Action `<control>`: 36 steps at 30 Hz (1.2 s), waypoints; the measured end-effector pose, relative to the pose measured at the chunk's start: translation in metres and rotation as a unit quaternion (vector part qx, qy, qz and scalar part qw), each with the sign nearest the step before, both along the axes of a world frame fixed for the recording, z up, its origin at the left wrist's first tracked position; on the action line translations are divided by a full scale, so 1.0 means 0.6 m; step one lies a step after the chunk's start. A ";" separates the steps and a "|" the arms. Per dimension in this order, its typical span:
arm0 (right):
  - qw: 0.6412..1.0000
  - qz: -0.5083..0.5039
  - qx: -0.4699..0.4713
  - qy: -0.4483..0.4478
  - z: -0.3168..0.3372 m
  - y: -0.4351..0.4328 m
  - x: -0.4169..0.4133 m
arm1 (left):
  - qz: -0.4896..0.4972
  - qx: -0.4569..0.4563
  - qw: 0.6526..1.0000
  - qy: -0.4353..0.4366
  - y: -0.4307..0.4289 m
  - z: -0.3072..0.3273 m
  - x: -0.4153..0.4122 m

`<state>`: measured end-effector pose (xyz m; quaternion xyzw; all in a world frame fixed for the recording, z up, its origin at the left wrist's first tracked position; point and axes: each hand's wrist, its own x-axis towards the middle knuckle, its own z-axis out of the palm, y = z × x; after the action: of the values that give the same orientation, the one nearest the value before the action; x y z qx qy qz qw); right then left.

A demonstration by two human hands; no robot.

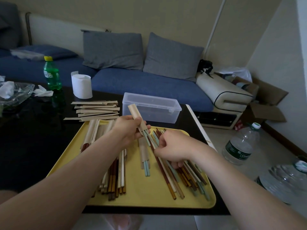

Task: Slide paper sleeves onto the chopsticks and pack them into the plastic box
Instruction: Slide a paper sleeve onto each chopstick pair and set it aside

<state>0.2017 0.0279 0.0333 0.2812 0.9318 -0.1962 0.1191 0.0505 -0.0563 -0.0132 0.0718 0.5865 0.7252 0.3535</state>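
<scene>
Yellow tray (pixel 141 188) and plastic box (pixel 157 113) sit on black table (pixel 33 146) facing sofa (pixel 141 83).

The left hand (pixel 131 130) and the right hand (pixel 172 150) are bare. The left forearm (pixel 74 166) and the right forearm (pixel 232 171) are bare too, uncovered from the wrist down to the edge of the view, with smooth, even surfaces. On the back of the right hand the knuckles stand out as a row of soft ridges. The wide lens makes both forearms look broader toward the lower corners.
</scene>
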 end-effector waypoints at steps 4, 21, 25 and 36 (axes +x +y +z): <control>0.993 -0.068 -0.050 0.086 -0.004 0.007 -0.006 | -0.066 -0.020 0.998 0.008 0.002 -0.001 0.010; 0.919 -0.206 -0.327 0.073 0.006 0.012 0.007 | -0.121 -0.088 0.988 0.045 -0.003 -0.002 0.004; 0.901 -0.198 -0.369 0.118 0.000 0.014 0.006 | -0.189 -0.119 0.973 0.062 -0.007 0.004 0.008; 0.900 -0.193 -0.383 0.076 -0.019 -0.008 -0.014 | -0.257 -0.215 0.937 0.094 -0.015 0.015 0.006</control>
<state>0.1932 0.0231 0.0216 0.3723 0.7188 -0.5775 0.1063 0.0540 -0.0651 -0.0045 0.2102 0.7209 0.4559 0.4779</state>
